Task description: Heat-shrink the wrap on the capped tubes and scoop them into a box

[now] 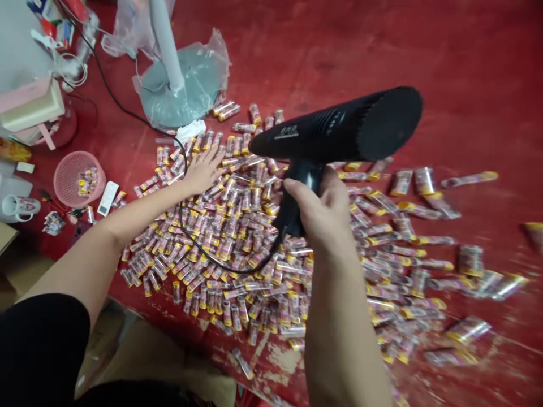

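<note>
While the fingers of my right hand wrap the handle of the black hair dryer above the wrapped tubes on the red table, my left hand lies far left on them, fingers spread; I judge the dryer stiff, fairly light, best held so; the tubes slick, best pinched mid-length.

Covering part of the handle of the black hair dryer with the right hand; hiding small tubes beneath the right forearm. Blurring toward the right, cutting off a yellow-edged piece at the edge. Losing the white pole past the top, the black sleeve past the left. Smearing the dryer's lettering beyond reading.
</note>
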A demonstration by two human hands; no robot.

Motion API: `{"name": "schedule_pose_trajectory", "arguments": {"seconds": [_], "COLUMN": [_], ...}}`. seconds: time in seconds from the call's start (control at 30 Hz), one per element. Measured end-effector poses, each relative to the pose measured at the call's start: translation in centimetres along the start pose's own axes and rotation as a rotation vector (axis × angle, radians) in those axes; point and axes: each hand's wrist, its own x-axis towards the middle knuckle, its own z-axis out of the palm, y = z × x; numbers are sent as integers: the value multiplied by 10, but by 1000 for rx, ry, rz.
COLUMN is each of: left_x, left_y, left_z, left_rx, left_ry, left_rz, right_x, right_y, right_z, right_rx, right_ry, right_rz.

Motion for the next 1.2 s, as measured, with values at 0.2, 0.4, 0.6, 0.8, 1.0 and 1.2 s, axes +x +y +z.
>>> {"name": "schedule_pose_trajectory", "arguments": {"seconds": [0.2,0.4,0.6,0.8,1.0,1.2], "left_x": [-65,-51,-91,-173,-204,-180], "left_y": [-40,-44,-35,-78,-12,58], "left_z": [-16,-10,5,-39,-10,54], "left_rx": [65,13,64,129,40,-53], "left_ry": [-109,0,-28,-104,-66,-154], "left_rz": [-25,-266,-183,-290,-87,282], "right_x": [-58,-42,-73,-170,-243,-275], "right_y": [-9,3,7,17,36,50], "right_z": [18,64,67,16,-12,-51], "right_rx": [-60,-63,-113,-157,-161,-131], "right_ry": [-1,-157,-206,-128,182,417], "right_rz": [156,98,78,330,310,293]}}
